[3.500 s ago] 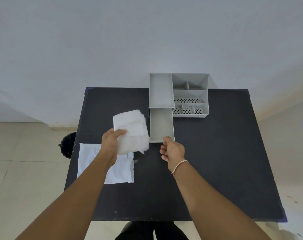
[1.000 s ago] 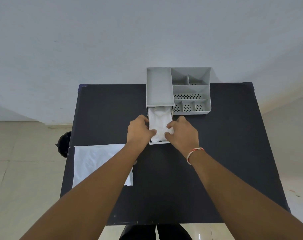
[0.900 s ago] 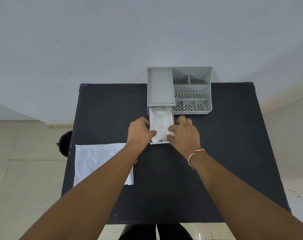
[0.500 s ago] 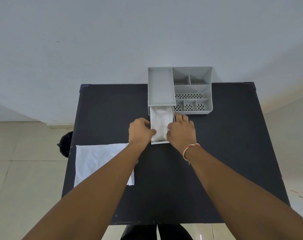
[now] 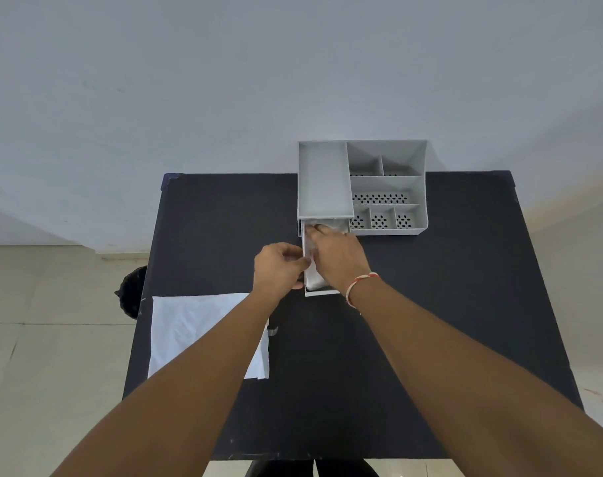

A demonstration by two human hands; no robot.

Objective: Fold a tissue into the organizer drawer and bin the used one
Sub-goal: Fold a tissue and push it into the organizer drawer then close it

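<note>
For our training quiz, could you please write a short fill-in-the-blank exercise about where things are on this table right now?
1. The folded tissue lies inside the pulled-out ____ of the grey organizer.
2. The right hand presses down on the tissue while the left hand rests at the drawer's ____ side.
3. The flat white tissue lies on the black table near its ____ edge.
4. A dark bin stands on the ____ beside the table.

Missing words: drawer; left; left; floor
</note>
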